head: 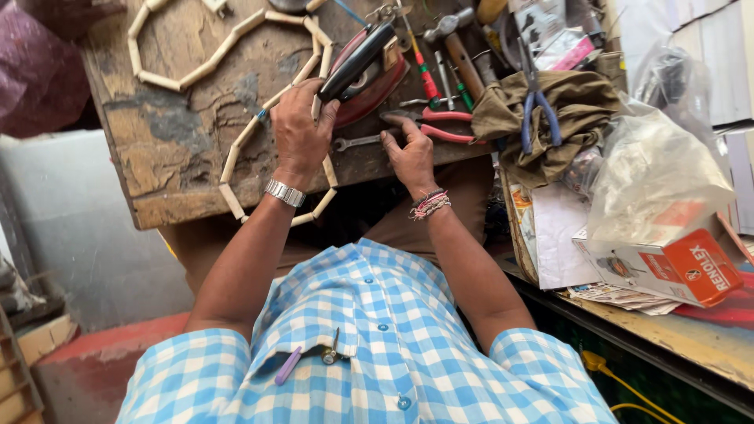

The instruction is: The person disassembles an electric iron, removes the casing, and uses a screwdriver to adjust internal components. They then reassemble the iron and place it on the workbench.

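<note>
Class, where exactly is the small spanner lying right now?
The spanner lies on the wooden bench between the left hand and right hand, below the iron.

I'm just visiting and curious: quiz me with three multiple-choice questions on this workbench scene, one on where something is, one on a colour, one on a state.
1. Where does the small spanner lie?
A. between the two hands
B. on the orange box
C. on the floor

2. What colour are the handles of the pliers on the olive cloth?
A. yellow
B. blue
C. white

3. What is the left hand doing?
A. hanging free in the air
B. resting on the chain of wooden pieces
C. gripping the hammer

Answers:
1 A, it lies on the wooden bench between the left hand and the right hand.
2 B, both handles show blue against the cloth.
3 B, its fingers press down on the wooden links by the black-handled iron.
</note>
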`<state>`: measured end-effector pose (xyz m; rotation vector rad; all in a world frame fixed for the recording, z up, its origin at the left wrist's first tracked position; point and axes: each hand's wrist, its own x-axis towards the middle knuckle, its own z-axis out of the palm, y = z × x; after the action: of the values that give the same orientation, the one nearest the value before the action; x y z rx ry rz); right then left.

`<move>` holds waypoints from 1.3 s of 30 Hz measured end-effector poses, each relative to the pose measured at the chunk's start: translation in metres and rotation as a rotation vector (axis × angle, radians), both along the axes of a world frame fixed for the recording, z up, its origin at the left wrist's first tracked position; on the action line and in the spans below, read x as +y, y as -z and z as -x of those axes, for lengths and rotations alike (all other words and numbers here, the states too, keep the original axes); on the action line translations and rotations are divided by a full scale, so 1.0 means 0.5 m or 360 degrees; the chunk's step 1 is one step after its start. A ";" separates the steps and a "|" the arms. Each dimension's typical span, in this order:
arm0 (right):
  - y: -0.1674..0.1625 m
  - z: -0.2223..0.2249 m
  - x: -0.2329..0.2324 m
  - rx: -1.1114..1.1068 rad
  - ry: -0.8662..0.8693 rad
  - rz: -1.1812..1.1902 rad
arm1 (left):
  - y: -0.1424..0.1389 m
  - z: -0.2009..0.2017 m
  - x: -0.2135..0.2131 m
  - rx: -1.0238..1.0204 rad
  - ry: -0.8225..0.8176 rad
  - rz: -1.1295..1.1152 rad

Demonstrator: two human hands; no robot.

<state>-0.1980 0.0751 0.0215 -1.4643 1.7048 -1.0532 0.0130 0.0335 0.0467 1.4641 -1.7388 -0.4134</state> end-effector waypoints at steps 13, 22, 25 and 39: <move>-0.104 0.047 -0.248 0.1182 -0.0513 0.0912 | -0.091 0.063 -0.087 0.0015 0.0068 0.0119; -0.122 0.061 -0.278 0.0997 -0.0491 0.0848 | -0.037 0.048 -0.045 0.1698 -0.0293 0.0017; -0.106 0.061 -0.297 0.0972 -0.0448 0.0811 | 0.013 0.057 0.030 0.1137 -0.0318 -0.0446; -0.130 0.065 -0.312 0.0969 -0.0366 0.0903 | 0.087 0.055 0.013 -0.0565 0.0043 -0.0067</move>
<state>-0.2303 -0.0807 0.0864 -2.4821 1.6192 -1.0803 -0.0144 0.0400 0.0035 1.6199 -2.0387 -0.2126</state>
